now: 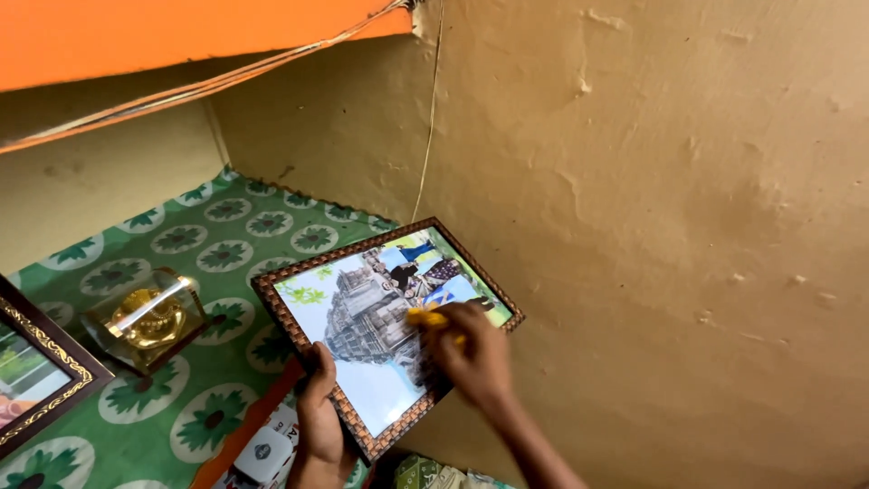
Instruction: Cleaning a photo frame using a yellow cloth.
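Note:
A framed photograph (362, 312) with a brown patterned border shows a stone temple and some people. It leans tilted over the green patterned shelf cover, its far edge close to the tan wall. My left hand (319, 412) grips the frame's near left edge, thumb on the border. My right hand (472, 353) presses a small yellow cloth (425, 317) against the glass near the picture's right side. The fingers cover part of the cloth.
A clear case holding a golden ornament (149, 319) stands left of the frame. A dark gold-trimmed frame (36, 376) sits at the far left. The green leaf-print cover (208, 244) lines the shelf. An orange ledge (136, 36) and a thin wire (427, 136) run above.

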